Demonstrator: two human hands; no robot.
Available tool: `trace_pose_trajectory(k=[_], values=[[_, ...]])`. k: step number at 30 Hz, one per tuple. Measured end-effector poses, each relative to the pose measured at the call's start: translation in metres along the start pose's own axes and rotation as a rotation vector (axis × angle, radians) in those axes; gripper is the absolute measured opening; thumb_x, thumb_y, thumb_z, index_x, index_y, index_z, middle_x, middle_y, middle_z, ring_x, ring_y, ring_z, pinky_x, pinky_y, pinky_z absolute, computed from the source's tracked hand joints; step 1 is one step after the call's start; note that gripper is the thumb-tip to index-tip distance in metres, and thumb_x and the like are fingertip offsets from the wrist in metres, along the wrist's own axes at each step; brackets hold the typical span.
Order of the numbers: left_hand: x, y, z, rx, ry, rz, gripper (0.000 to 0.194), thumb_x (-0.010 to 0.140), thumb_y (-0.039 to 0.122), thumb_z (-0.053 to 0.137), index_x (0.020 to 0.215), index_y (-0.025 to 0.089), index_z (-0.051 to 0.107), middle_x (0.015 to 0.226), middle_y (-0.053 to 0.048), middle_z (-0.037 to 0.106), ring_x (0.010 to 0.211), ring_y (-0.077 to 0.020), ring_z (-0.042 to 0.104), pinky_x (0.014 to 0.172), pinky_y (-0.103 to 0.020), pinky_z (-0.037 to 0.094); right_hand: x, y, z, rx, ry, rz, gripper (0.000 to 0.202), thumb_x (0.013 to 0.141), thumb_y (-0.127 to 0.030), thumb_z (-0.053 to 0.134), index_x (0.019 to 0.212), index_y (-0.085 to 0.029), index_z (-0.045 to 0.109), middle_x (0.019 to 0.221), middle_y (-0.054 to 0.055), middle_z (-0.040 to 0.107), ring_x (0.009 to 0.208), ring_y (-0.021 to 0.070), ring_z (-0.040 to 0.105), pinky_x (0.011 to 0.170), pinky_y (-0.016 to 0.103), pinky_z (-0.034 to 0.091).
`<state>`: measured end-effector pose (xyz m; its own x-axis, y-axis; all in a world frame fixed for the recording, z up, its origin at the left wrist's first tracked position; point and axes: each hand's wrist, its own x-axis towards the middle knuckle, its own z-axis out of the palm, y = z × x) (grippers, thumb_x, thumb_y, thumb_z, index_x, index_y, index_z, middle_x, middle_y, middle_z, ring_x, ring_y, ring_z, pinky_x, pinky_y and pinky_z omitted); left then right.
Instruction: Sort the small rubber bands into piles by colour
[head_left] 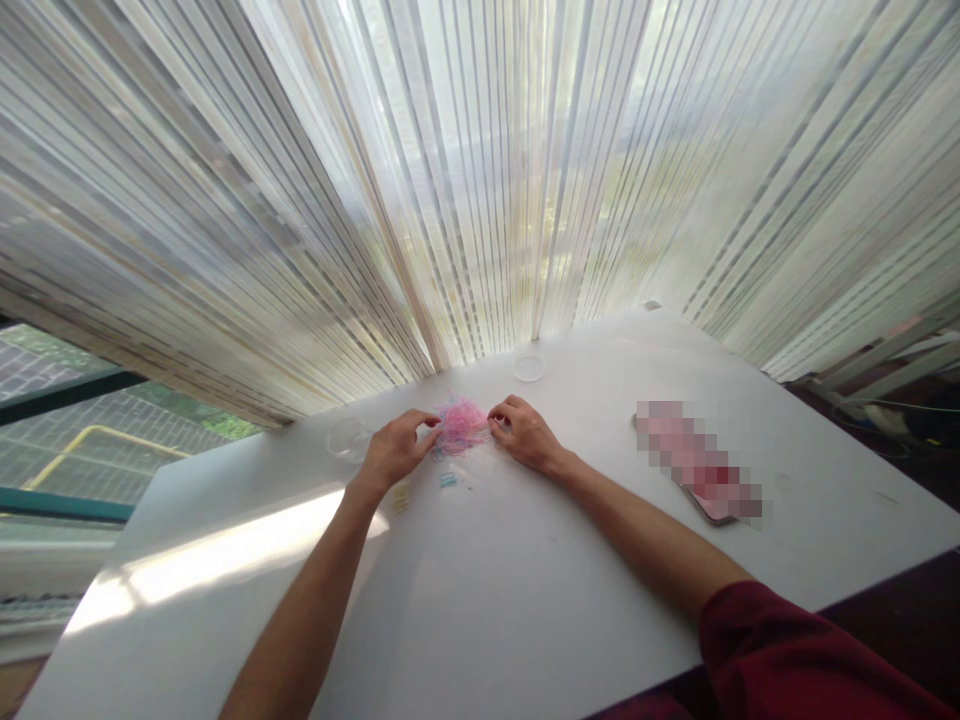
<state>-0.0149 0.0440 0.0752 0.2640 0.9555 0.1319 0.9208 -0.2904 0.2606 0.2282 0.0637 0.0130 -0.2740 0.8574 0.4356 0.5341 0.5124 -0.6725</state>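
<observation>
A loose tangle of thin pink strands (461, 425), with some blue ones at its edges, lies on the white table between my hands. At its left edge is my left hand (396, 448), thumb and forefinger curled toward each other in a pinch. My right hand (523, 434) is closed in a similar pinch at the right edge. Whatever the fingertips of either hand hold is too small to make out. Just in front of the tangle sits a small light-blue piece (448, 480). Small yellow pieces (400, 497) are lined up below my left hand.
A clear round dish or lid (529, 369) lies behind the tangle, near the striped curtain (480, 200). Left of my left hand is a clear container (346, 438). A blurred-out pink phone-like object (694, 465) rests on the white table (480, 620) at right.
</observation>
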Motion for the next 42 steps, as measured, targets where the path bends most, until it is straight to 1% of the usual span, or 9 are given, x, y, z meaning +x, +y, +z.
trace_pose_trajectory(k=[4,9,14,17,21,26,32,38,42], values=[[0.006,-0.005,0.002,0.069,-0.001,-0.064,0.024,0.091,0.032,0.056,0.109,0.025,0.070,0.107,-0.003,0.071,0.081,-0.0171,0.066,0.070,-0.026,0.049,0.000,0.001,0.000,0.001,0.001,0.001,0.008,0.086,-0.013,0.062,0.085,-0.017,0.069,0.083,0.003,0.058,0.078,0.0148,0.056,0.079,0.028,0.048],[0.008,-0.005,0.005,0.099,0.005,-0.077,0.020,0.090,0.036,0.058,0.100,0.027,0.072,0.105,-0.002,0.071,0.089,-0.0192,0.067,0.067,-0.025,0.048,0.000,0.002,0.001,0.012,0.001,-0.002,0.009,0.086,-0.012,0.062,0.085,-0.018,0.068,0.083,0.002,0.058,0.077,0.0143,0.056,0.078,0.028,0.048],[0.004,-0.005,0.001,0.077,0.021,-0.082,0.020,0.090,0.036,0.056,0.096,0.025,0.072,0.105,-0.002,0.070,0.078,-0.0166,0.066,0.064,-0.025,0.046,0.001,0.001,0.000,0.011,-0.008,0.000,0.008,0.085,-0.012,0.062,0.085,-0.018,0.068,0.083,0.003,0.057,0.078,0.0147,0.056,0.078,0.028,0.048],[-0.002,-0.007,-0.004,0.013,0.081,-0.067,0.023,0.090,0.039,0.056,0.095,0.024,0.072,0.102,-0.002,0.070,0.068,-0.0144,0.061,0.064,-0.026,0.045,0.001,0.000,-0.001,0.013,-0.011,-0.001,0.008,0.086,-0.012,0.062,0.085,-0.017,0.068,0.083,0.003,0.058,0.077,0.0146,0.056,0.078,0.028,0.048],[-0.011,-0.010,-0.007,-0.094,0.148,-0.033,0.027,0.089,0.042,0.055,0.093,0.022,0.072,0.095,-0.003,0.071,0.062,-0.0129,0.056,0.067,-0.026,0.047,0.001,-0.001,-0.001,0.017,-0.004,-0.004,0.008,0.086,-0.012,0.062,0.084,-0.018,0.068,0.083,0.003,0.057,0.076,0.0145,0.056,0.078,0.028,0.048],[-0.019,-0.011,-0.001,-0.239,0.206,-0.060,0.030,0.087,0.047,0.057,0.092,0.022,0.074,0.086,-0.002,0.074,0.059,-0.0128,0.056,0.068,-0.025,0.050,0.000,-0.001,-0.001,0.007,0.004,-0.006,0.009,0.086,-0.013,0.062,0.084,-0.018,0.069,0.084,0.003,0.058,0.075,0.0141,0.056,0.078,0.028,0.049],[-0.021,-0.006,0.005,-0.311,0.226,-0.089,0.031,0.086,0.049,0.061,0.089,0.022,0.075,0.080,-0.001,0.074,0.057,-0.0124,0.057,0.064,-0.024,0.049,0.000,-0.001,-0.001,-0.011,0.009,-0.012,0.009,0.086,-0.013,0.061,0.086,-0.017,0.069,0.085,0.004,0.059,0.078,0.0157,0.057,0.080,0.029,0.050],[-0.022,0.005,0.005,-0.385,0.228,-0.081,0.030,0.085,0.047,0.063,0.089,0.021,0.075,0.074,0.000,0.072,0.056,-0.0114,0.055,0.060,-0.023,0.048,-0.002,-0.008,-0.001,0.026,0.074,-0.151,0.010,0.089,-0.019,0.060,0.095,-0.019,0.068,0.089,0.006,0.061,0.085,0.0189,0.059,0.083,0.033,0.051],[-0.028,0.018,0.005,-0.448,0.236,-0.054,0.029,0.086,0.046,0.064,0.090,0.020,0.074,0.079,-0.002,0.073,0.055,-0.0106,0.053,0.058,-0.023,0.047,-0.006,-0.019,0.002,0.072,0.059,-0.278,0.014,0.091,-0.025,0.061,0.102,-0.020,0.067,0.087,0.006,0.062,0.085,0.0192,0.059,0.082,0.033,0.051]])
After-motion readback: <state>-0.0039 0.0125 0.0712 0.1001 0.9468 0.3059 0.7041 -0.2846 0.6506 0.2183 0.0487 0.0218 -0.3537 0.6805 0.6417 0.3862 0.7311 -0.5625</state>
